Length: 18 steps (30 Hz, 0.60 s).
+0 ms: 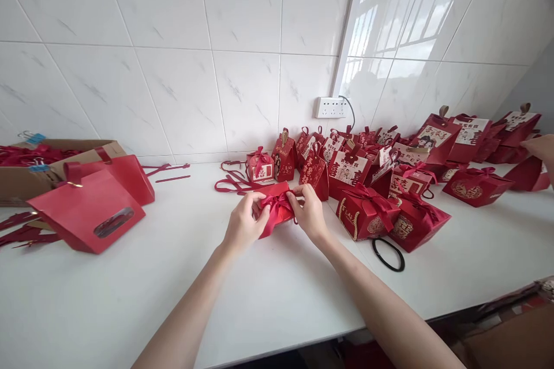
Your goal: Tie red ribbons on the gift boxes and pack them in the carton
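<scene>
A small red gift box (pixel 277 187) sits on the white table in front of me, with a shiny red ribbon (pixel 276 205) tied in a bow on top. My left hand (pixel 247 218) pinches the left side of the bow between thumb and fingers. On the other side, my right hand (pixel 308 212) grips the bow's right loop, fingers closed. Both hands partly cover the box. Just behind it stands a small red box with a bow (pixel 260 165), next to loose red ribbon (pixel 231 183) lying on the table.
Many red gift boxes (pixel 348 176) crowd the right and back right. A black ring (pixel 388 255) lies before them. To the left are red bags (pixel 89 207) and a cardboard box (pixel 19 184) holding ribbons. A power strip (pixel 333 108) is on the tiled wall.
</scene>
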### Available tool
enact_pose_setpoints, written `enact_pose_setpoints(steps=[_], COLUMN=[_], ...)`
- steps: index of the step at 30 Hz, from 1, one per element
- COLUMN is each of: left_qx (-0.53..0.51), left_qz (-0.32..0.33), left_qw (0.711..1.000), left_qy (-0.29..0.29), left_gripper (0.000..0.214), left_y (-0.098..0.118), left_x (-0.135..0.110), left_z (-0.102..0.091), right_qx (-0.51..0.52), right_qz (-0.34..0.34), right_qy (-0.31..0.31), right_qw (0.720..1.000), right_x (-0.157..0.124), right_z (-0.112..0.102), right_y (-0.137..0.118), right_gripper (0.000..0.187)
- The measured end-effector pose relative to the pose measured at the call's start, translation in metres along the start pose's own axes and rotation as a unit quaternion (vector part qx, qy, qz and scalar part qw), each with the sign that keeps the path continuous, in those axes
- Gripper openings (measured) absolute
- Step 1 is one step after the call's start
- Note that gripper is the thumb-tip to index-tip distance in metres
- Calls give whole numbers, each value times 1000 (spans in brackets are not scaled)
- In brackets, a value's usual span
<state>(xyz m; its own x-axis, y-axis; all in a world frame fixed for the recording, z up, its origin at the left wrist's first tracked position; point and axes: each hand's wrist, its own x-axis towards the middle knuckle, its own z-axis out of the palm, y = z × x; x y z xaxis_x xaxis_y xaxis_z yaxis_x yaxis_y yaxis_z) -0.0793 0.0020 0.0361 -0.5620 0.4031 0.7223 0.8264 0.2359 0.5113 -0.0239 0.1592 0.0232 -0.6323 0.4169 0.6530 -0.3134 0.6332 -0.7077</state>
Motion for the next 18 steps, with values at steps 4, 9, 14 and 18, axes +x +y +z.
enact_pose_setpoints(steps=[4, 9, 14, 18], left_qx=[-3, -2, -39, -119], left_qz=[-21, -55, -54, -40], left_qw=[999, 997, 997, 991], left_qy=[43, 60, 26, -49], left_gripper=[10, 11, 18, 9], left_y=[2, 3, 3, 6], left_x=[0, -3, -3, -1], left_z=[1, 3, 0, -4], right_qx=[-5, -20, -12, -4], right_qz=[-12, -22, -23, -14], right_qy=[-6, -17, -18, -7], right_qw=[1000, 999, 1000, 1000], right_x=[1, 1, 1, 2], right_z=[0, 1, 0, -2], right_y=[2, 3, 3, 3], right_gripper=[13, 14, 13, 12])
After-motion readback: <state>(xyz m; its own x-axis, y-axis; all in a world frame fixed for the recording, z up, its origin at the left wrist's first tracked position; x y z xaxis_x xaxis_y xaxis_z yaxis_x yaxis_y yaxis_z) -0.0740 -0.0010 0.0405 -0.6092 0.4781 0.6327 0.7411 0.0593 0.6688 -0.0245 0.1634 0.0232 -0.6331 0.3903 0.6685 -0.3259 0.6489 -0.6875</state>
